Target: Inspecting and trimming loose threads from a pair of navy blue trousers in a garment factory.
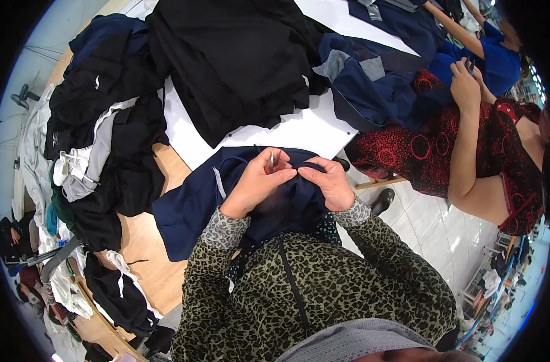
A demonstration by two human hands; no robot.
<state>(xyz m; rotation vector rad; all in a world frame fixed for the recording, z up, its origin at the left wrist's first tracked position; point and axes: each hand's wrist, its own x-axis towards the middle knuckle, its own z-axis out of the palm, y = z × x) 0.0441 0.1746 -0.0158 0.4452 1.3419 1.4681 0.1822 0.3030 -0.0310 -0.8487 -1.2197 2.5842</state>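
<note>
A navy blue garment (184, 208) lies bunched across the table edge and my lap. My left hand (255, 183) is closed, thumb and forefinger pinching at the garment's upper edge. Tucked inside its curled fingers is a small pointed metal tool (274, 159), which looks like thread snips. Close beside it, my right hand (330, 184) pinches the same navy cloth, the two thumb tips almost touching. Whatever lies right between the fingertips is too small to make out. A white label (219, 182) sticks up from the garment left of my left hand.
Black garments (233, 60) are heaped on the white tabletop (311, 130) ahead. More dark and white clothes (100, 133) pile up at the left. On the right, a co-worker in red-and-black patterned clothes (420, 145) handles navy cloth (377, 90); another person in blue (498, 57) is beyond.
</note>
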